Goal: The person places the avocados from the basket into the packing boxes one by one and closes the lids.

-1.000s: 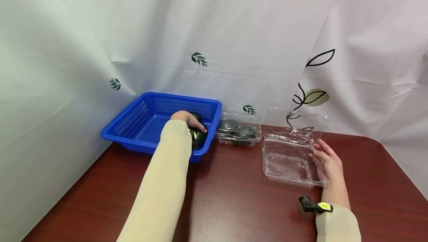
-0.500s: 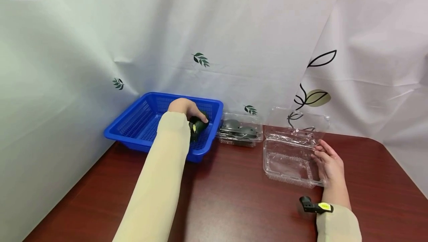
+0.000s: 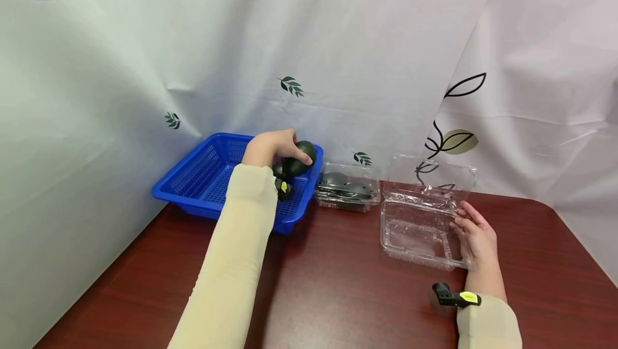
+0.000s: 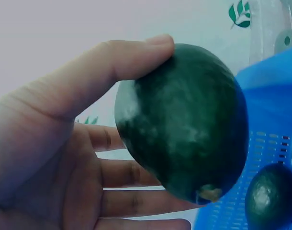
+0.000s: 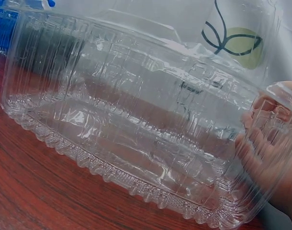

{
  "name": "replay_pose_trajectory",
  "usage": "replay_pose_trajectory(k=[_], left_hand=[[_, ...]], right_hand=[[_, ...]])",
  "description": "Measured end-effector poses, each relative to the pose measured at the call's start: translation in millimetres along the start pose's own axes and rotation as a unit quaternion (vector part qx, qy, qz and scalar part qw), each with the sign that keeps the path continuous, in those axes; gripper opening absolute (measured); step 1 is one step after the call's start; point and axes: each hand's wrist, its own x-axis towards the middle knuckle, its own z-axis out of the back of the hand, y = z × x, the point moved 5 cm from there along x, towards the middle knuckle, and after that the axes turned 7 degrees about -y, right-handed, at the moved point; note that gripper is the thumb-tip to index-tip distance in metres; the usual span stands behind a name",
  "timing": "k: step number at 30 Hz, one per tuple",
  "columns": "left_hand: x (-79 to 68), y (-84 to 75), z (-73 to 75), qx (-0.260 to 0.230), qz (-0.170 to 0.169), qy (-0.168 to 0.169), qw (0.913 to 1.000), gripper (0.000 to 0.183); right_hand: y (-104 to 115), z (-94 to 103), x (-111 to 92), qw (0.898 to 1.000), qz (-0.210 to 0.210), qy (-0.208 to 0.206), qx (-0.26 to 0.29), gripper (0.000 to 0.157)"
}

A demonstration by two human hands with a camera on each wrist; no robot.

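Note:
A dark green avocado [image 4: 184, 124] is held in my left hand [image 3: 277, 147], lifted above the right side of the blue basket [image 3: 185, 194]. In the left wrist view the thumb lies over its upper edge and the fingers reach behind it. Another avocado [image 4: 270, 196] lies in the basket below. A clear plastic clamshell box [image 3: 415, 231] stands on the table with its lid raised and nothing inside. My right hand [image 3: 478, 239] rests against the box's right side, fingers loosely bent. Through the plastic, the fingers [image 5: 265, 124] show outside the wall in the right wrist view.
A closed clear clamshell box [image 3: 346, 188] with dark green avocados inside stands between the basket and the raised-lid box. Behind everything hangs a white printed cloth [image 3: 386, 70]. The table [image 3: 347, 290] is reddish-brown wood.
My left hand has risen from inside the basket with an avocado, up to the height of its rim and slightly rightward. The right hand and the raised-lid box have stayed put.

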Motion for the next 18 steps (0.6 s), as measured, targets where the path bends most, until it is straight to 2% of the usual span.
replay_pose_trajectory(k=[5,10,13,18], left_hand=[[-5.3,-9.6,0.1,0.012,-0.021,-0.020,0.9995,0.071],[-8.7,-20.5,-1.4,-0.006,-0.055,-0.031,0.9980,0.069],[-12.7,-30.3,-2.0,-0.023,-0.077,-0.036,0.9961,0.067],[-19.0,-48.0,-3.1,-0.024,-0.103,-0.046,0.9933,0.066]], right_hand=[[0,0.9,0,1.000,0.004,0.005,0.005,0.040],[-1,1.6,0,1.000,0.010,0.012,0.010,0.041],[-1,1.1,1,1.000,0.011,0.013,0.011,0.041],[-1,0.3,0,1.000,0.007,0.003,0.007,0.041]])
